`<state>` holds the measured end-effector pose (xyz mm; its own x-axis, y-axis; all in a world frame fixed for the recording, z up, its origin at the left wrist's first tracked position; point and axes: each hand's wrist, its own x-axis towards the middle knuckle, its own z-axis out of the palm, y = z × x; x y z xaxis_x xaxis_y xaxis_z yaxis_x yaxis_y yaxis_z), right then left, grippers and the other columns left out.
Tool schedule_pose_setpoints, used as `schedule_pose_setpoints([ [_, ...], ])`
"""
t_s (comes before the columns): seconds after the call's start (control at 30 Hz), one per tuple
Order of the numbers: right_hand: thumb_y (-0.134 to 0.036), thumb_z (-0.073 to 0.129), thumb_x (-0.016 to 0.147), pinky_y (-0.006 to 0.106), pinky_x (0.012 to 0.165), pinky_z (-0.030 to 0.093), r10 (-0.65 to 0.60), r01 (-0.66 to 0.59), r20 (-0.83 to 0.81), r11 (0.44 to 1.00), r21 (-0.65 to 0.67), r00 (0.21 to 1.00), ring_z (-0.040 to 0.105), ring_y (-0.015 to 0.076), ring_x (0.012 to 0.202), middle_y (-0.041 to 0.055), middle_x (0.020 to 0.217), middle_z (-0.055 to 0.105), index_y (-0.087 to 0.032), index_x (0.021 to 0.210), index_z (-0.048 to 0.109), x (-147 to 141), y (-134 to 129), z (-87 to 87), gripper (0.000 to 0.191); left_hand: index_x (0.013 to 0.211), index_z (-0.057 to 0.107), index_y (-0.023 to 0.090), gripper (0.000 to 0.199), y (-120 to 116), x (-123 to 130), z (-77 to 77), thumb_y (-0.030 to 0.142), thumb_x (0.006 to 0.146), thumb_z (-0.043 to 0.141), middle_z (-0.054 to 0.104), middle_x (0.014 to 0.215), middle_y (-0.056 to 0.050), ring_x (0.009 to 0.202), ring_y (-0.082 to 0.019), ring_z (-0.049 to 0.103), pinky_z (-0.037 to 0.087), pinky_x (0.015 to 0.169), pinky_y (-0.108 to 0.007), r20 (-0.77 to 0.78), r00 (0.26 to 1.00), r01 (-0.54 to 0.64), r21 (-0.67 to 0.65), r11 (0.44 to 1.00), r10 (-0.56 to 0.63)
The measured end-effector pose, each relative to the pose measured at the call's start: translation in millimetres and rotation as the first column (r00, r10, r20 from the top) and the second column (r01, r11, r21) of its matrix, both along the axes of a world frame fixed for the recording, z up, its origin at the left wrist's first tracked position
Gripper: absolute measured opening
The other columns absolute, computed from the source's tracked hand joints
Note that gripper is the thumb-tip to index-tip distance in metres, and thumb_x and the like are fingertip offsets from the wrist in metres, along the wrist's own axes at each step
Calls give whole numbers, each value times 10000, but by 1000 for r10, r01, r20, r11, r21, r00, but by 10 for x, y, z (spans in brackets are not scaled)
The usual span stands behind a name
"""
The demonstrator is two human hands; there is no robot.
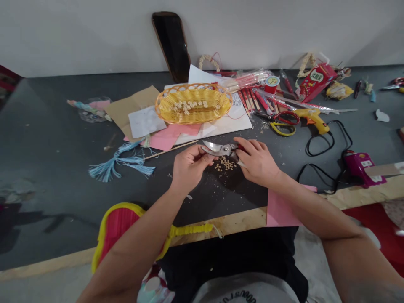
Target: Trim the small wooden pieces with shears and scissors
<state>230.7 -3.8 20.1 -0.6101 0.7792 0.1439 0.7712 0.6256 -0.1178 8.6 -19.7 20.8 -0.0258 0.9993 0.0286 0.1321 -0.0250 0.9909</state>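
Note:
My right hand (259, 163) is wrapped round the handles of pruning shears (217, 148), whose metal blades point left, parted. Close by the blades, my left hand (189, 166) is closed in a pinch; what its fingertips hold is too small to make out. A thin wooden stick (170, 150) runs behind the left hand, and I cannot tell whether the hand touches it. Below the shears, many small pale cut pieces (224, 164) lie heaped on the dark table. Beyond both hands stands a yellow woven basket (194, 118) with small pale flower-like clusters (187, 106) inside.
Left of the hands lie blue tassels (118, 162) and pink paper (160, 139). On the right are scissors (285, 120), a yellow glue gun (312, 119) with its cord, and a purple box (362, 168). A phone (172, 46) leans against the wall. A red-and-yellow fan-shaped item (121, 223) sits near the front edge.

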Motion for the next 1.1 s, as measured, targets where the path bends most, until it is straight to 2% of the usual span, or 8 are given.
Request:
schedule_pose_setpoints([
  [0.23,-182,504,862,521,1013,391,3,-3,-5,1000,20,1000,427,350,1299,193,1591,310,-141,1189,590,-17,-18,-19,341,756,713,202,109,-5,10,27,288,821,708,733,721,-19,629,-133,640,505,636,-259,22,1000,-13,-1,1000,13],
  [0.4,-174,505,857,541,1015,393,12,-12,-17,1000,5,1000,385,359,1338,191,1614,256,-152,1220,573,2,-5,-44,370,770,710,202,67,-3,11,12,260,802,720,737,721,-17,622,-136,643,509,629,-259,52,999,-7,-12,1000,7],
  [0.73,-173,507,868,477,985,419,35,-33,-31,998,57,999,471,325,1273,172,1556,393,-157,1151,601,20,10,-27,298,766,713,185,90,14,-1,-12,264,808,712,743,724,-36,605,-127,621,509,607,-252,115,993,29,-62,998,-22],
  [0.9,-251,509,914,432,876,455,15,-16,-78,1000,-15,997,561,300,1149,161,1456,518,-177,1051,587,24,23,-31,174,764,714,181,130,26,10,-10,306,796,733,741,725,-43,592,-119,599,493,593,-246,162,986,43,-95,995,-27],
  [1.0,-295,541,904,429,869,454,-32,19,-177,997,-73,984,585,300,1094,188,1331,599,-152,1131,547,9,23,-51,269,764,710,170,180,34,19,-4,344,773,756,733,719,-50,574,-119,579,477,570,-252,206,978,37,-127,991,-10],
  [1.1,-282,527,899,435,858,445,-70,54,-182,994,-90,981,573,314,1094,200,1275,608,-118,1376,421,-8,17,-61,516,758,705,166,195,43,24,-11,347,748,777,710,686,-42,565,-113,562,460,557,-246,271,962,55,-160,986,-10],
])
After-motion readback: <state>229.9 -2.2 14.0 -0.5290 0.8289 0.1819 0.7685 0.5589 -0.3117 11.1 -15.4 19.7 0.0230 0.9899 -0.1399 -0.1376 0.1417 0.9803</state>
